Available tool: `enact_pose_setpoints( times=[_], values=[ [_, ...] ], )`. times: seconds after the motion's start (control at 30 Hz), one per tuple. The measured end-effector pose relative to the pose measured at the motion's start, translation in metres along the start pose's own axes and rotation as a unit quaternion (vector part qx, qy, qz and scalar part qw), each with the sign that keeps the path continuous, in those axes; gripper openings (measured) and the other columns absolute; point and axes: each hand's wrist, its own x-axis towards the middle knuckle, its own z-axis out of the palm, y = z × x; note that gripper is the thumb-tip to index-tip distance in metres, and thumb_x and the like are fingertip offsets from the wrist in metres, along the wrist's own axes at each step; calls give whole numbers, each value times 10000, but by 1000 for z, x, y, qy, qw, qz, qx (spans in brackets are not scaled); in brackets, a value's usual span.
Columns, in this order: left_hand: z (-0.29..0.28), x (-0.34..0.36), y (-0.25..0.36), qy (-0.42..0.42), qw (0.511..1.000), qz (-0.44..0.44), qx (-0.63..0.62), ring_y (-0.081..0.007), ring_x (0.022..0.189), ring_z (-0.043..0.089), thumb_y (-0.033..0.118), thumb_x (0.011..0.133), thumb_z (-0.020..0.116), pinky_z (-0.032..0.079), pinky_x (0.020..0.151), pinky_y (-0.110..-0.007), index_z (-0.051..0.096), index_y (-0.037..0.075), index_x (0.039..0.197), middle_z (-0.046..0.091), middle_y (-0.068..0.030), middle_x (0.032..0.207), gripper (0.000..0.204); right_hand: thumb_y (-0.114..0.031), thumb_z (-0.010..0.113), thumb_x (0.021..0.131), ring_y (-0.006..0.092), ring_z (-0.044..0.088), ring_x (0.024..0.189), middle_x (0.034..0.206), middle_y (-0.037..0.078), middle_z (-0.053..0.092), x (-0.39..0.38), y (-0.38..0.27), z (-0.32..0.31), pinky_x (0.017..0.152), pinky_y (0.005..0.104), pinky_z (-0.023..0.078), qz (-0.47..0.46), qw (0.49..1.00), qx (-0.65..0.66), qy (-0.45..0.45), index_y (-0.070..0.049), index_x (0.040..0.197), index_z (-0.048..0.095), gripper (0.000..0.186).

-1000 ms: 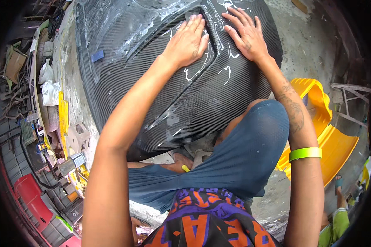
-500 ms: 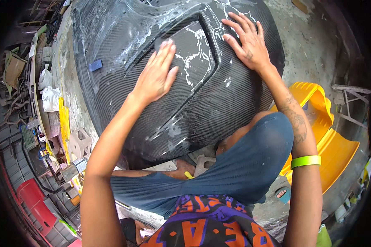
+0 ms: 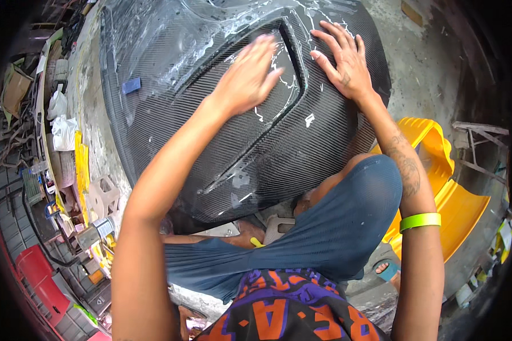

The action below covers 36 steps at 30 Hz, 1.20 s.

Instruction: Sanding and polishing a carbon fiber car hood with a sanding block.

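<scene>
Concrete floor (image 3: 412, 71) | black panel (image 3: 301, 148), top cut off | left grip (image 3: 242, 81) flat, blurred, underside hidden | right grip (image 3: 348, 67) spread on panel

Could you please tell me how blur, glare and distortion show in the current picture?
Head view: the left hand is motion-blurred, the right hand crisper; head view: whitish patches high on the dark panel could be glare or residue; head view: edges at far left bow, and the sides fade to black.

The left hand (image 3: 246, 79) is blurred, the black panel (image 3: 244, 136) cut off above
</scene>
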Motion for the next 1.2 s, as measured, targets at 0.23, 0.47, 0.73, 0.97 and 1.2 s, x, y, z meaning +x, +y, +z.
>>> enact_pose_setpoints(
  times=[0.23,0.47,0.73,0.97,1.2],
  values=[
    [5,-12,17,-77,996,-34,-23,-368,1570,269,321,1101,451,238,1265,-507,371,-70,1562,329,-250,1658,609,-572,538,1019,275,349,1530,1596,16,461,2,-3,-2,1220,674,182,9,1000,6,-2,-272,1465,557,538],
    [14,2,22,-3,1000,-19,16,-388,1539,329,295,1093,455,262,1261,-475,432,-112,1506,388,-283,1612,580,-482,602,989,356,347,1507,1570,145,461,3,-13,-25,1223,658,190,65,992,79,-75,-174,1449,559,555],
    [14,15,21,-39,999,-24,24,-389,1558,291,283,1090,435,236,1264,-502,385,-57,1562,330,-256,1657,584,-478,564,1010,361,365,1492,1544,143,480,6,-20,-32,1222,649,205,38,997,44,-54,-170,1443,562,531],
    [13,5,31,-54,998,-18,23,-379,1552,310,248,1083,436,253,1258,-502,403,-74,1543,364,-257,1639,562,-497,552,1014,350,385,1480,1548,143,478,5,-18,-31,1209,654,219,51,994,69,-65,-167,1436,568,536],
    [13,-7,49,-125,991,-47,4,-387,1558,288,287,1085,420,220,1266,-515,372,-56,1566,336,-259,1650,592,-493,559,1007,349,395,1471,1545,138,479,4,-15,-28,1201,659,228,43,996,54,-48,-165,1434,560,538]
  ],
)
